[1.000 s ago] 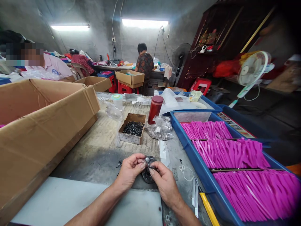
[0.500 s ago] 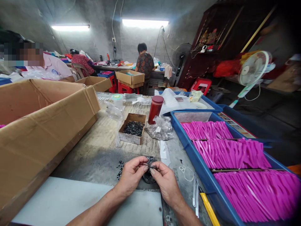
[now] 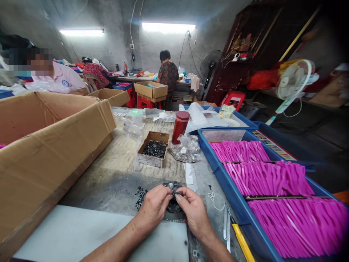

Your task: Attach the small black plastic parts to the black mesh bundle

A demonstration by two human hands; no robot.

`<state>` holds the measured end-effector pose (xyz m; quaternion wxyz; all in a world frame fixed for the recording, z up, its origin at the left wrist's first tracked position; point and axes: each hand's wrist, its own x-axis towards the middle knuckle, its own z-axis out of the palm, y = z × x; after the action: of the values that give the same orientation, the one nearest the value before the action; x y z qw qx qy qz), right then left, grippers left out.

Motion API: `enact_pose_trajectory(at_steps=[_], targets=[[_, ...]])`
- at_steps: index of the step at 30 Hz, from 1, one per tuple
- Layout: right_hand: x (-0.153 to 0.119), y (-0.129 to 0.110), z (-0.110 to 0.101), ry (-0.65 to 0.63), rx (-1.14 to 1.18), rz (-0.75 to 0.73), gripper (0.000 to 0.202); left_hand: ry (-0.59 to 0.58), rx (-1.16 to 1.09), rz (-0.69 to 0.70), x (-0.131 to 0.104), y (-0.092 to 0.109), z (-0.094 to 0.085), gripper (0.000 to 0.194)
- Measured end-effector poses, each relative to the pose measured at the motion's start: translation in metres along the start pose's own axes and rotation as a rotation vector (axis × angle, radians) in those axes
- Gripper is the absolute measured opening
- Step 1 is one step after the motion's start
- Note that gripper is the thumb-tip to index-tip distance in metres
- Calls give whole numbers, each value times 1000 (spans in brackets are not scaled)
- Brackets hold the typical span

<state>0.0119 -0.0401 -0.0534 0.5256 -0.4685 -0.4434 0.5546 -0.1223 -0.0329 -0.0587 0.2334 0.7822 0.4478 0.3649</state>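
My left hand (image 3: 154,204) and my right hand (image 3: 192,208) meet over a small round black dish-like thing (image 3: 174,207) on the table. Thumbs and forefingers of both are pinched together, fingertips almost touching. Whatever lies between them is too small and too covered to name. Just left of my left hand is a loose pile of small black pins with pale ends (image 3: 140,196). Farther up the table, a small open cardboard box (image 3: 151,161) holds many similar black pieces (image 3: 155,149).
A large cardboard box (image 3: 57,145) stands at left, a white board (image 3: 95,229) in front. On the right, a blue tray (image 3: 218,171) carries magenta strips (image 3: 269,178). Beside it lie a yellow-handled tool (image 3: 242,242) and metal blades (image 3: 226,227). A red canister (image 3: 180,127) stands beyond, near a plastic bag (image 3: 187,150).
My left hand has turned and moved slightly right, its fingertips now closer to my right hand's. My right hand has barely shifted. A co-worker at far left has moved slightly.
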Motion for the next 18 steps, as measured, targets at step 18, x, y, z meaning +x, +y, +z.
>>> enact_pose_trajectory(at_steps=[18], targets=[[-2, 5, -3, -72, 45, -28, 13, -177, -679, -339, 4, 2, -4, 25]])
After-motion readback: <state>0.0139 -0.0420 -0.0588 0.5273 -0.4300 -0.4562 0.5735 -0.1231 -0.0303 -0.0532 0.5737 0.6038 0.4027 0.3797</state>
